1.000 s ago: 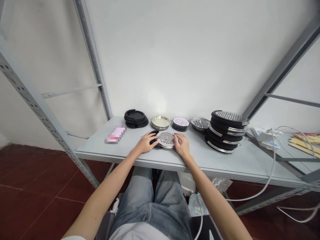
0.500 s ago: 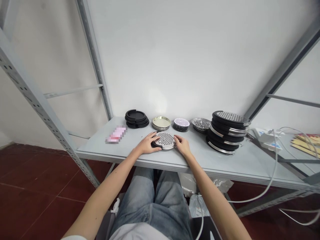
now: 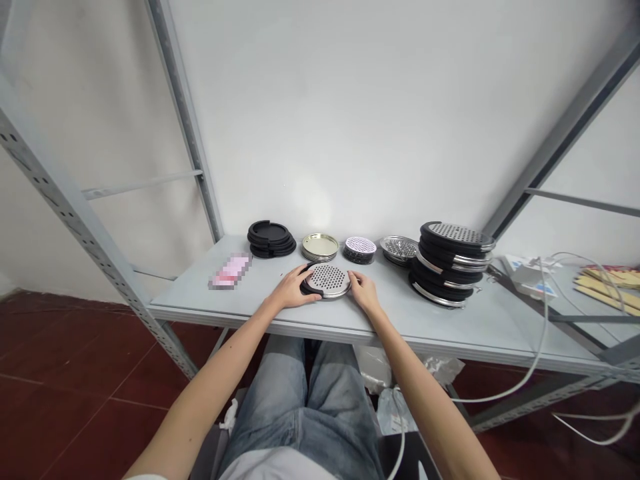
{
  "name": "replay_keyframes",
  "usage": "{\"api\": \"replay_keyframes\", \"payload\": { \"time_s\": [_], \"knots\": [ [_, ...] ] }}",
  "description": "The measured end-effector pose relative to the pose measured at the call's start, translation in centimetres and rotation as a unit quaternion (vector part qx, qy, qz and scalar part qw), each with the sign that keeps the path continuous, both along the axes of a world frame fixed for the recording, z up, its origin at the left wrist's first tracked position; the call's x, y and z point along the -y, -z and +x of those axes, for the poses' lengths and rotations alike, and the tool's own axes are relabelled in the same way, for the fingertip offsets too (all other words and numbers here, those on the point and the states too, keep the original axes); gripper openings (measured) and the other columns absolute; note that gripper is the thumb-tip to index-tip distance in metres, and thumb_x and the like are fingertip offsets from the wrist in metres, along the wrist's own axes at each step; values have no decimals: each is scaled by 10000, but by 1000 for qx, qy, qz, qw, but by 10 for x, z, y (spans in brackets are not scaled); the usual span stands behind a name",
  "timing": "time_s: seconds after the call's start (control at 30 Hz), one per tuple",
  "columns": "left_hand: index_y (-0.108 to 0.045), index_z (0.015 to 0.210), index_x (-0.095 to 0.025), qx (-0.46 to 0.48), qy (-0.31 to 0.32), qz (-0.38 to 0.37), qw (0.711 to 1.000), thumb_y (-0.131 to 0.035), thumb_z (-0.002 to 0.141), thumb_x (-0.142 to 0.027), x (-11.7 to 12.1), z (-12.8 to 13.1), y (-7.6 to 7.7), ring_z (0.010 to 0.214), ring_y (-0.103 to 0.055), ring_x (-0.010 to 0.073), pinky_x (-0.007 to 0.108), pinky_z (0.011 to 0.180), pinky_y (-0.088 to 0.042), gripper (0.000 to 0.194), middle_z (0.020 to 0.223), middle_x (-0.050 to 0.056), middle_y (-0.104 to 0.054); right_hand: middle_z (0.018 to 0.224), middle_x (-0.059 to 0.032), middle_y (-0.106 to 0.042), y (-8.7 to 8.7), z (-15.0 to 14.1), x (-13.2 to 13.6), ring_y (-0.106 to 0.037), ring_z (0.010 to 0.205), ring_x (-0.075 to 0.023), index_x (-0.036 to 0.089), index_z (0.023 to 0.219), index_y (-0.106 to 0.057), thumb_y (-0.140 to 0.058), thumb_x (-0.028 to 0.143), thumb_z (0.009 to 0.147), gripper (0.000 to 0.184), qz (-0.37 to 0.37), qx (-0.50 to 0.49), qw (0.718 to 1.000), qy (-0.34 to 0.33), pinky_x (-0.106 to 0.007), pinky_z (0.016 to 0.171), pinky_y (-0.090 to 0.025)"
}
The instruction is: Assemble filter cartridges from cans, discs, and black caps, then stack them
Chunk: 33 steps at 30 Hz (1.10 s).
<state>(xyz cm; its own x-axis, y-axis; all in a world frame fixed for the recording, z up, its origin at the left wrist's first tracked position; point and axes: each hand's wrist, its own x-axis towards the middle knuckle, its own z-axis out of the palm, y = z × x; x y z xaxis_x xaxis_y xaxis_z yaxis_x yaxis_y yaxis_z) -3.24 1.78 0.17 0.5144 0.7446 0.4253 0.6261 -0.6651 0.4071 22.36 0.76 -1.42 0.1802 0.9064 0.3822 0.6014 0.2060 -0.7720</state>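
Note:
A round perforated metal disc (image 3: 329, 277) with a black rim on its left side lies on the table in front of me. My left hand (image 3: 295, 288) grips its black edge, thumb at the near side and fingers over the far side. My right hand (image 3: 363, 289) holds the metal edge opposite, with its fingers bent against the rim. Behind the disc stand a stack of shallow gold-coloured round lids (image 3: 320, 246) and a stack of pale perforated discs (image 3: 361, 248). Farther left is a pile of black rings (image 3: 270, 238).
On the right rises a tall stack of black-rimmed perforated discs (image 3: 453, 263), beside a pile of shiny perforated plates (image 3: 399, 249). A blurred pink item (image 3: 231, 271) lies at left. A white cable (image 3: 540, 347) hangs over the front edge. Metal posts (image 3: 183, 100) frame the table (image 3: 200, 293).
The view has shifted slightly. Both hands keep their places on the disc, and nothing on the table has visibly moved.

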Motion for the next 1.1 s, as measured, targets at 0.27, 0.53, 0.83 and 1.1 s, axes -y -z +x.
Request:
{"api": "replay_keyframes", "payload": {
  "time_s": [0.27, 0.53, 0.83, 1.1],
  "knots": [
    [-470, 1406, -189, 14, -1, -38, 999, -689, 688, -666, 0, -4, 2, 1387, -369, 326, 448, 1148, -325, 889, 1524, 135, -359, 1227, -99, -667, -3, -2, 3, -581, 1200, -278, 172, 1135, -701, -423, 512, 909, 494, -4, 17, 999, -49, -419, 1053, -409],
    [-489, 1384, -164, 26, 13, -29, 999, -721, 669, -645, 0, -3, 2, 1372, -391, 326, 447, 1143, -335, 892, 1499, 156, -394, 1246, -112, -653, -1, -3, 1, -569, 1206, -274, 171, 1163, -680, -379, 521, 930, 518, 14, 41, 996, -78, -440, 1067, -399],
    [-579, 1257, -128, 153, -91, -13, 984, -564, 875, -457, -10, -4, 6, 1197, -575, 271, 426, 1066, -429, 504, 1258, 146, -625, 1237, -161, -642, 3, 1, -3, -590, 1161, -291, 133, 1183, -647, -469, 497, 867, 513, 7, -37, 999, -32, -469, 1014, -454],
    [-581, 1283, -184, 86, 1, -24, 996, -754, 680, -553, 0, -6, -1, 1280, -505, 317, 455, 1107, -378, 727, 1365, 129, -557, 1425, -176, -490, -6, -4, 9, -441, 1340, -317, 138, 1314, -567, -651, 551, 768, 690, 4, 42, 989, -142, -480, 1134, -323]
  ]
}}
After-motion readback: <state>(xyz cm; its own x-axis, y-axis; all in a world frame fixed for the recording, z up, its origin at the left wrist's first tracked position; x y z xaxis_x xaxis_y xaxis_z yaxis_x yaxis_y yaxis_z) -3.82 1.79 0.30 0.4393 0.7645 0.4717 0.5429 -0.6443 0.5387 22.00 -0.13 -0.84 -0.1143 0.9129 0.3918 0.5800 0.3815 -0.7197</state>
